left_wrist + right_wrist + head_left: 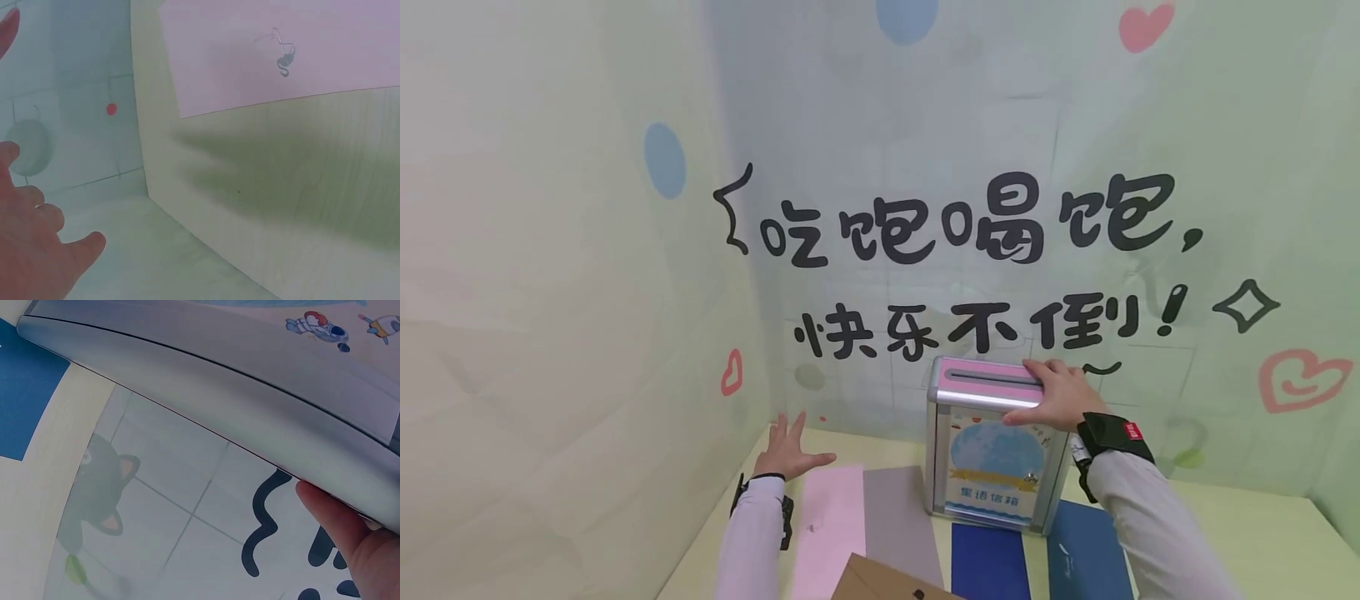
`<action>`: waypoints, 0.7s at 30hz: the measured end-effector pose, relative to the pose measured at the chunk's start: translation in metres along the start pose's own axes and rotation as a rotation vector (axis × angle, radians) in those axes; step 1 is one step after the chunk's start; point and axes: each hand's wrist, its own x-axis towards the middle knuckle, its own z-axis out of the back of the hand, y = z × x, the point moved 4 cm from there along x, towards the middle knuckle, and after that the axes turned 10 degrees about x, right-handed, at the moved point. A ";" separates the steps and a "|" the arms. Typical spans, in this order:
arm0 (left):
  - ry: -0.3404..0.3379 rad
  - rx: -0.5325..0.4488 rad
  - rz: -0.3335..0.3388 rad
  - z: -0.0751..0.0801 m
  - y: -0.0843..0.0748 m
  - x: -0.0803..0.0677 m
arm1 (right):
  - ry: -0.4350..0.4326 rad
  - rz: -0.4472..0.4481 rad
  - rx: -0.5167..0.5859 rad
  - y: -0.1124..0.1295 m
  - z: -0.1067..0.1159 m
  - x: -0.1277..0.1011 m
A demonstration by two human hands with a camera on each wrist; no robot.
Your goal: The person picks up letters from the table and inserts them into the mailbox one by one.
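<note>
We see our right hand (1054, 395) resting on the top right corner of the metal suggestion box (992, 446), fingers laid over its pink slotted lid and curled at the edge. The box stands upright on the pale table (1247, 533) near the back wall. Our left hand (790, 448) hovers open, fingers spread, above the pink sheet (831, 521). Beside it lie a grey sheet (897, 521), two blue sheets (988, 562) and a brown envelope (880, 583).

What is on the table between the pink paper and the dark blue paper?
In the head view, a grey sheet lies right beside the pink paper, then comes the dark blue paper. The corner of a brown envelope overlaps the grey sheet at the bottom.
</note>
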 end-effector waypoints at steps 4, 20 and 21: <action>0.008 -0.006 0.000 -0.012 0.006 -0.003 | -0.003 -0.009 -0.004 -0.002 -0.001 -0.001; 0.124 -0.033 0.049 -0.058 -0.001 -0.026 | -0.016 0.010 -0.010 -0.001 0.001 0.000; 0.127 -0.029 0.047 -0.061 -0.001 -0.025 | -0.017 0.011 -0.010 -0.001 0.002 0.000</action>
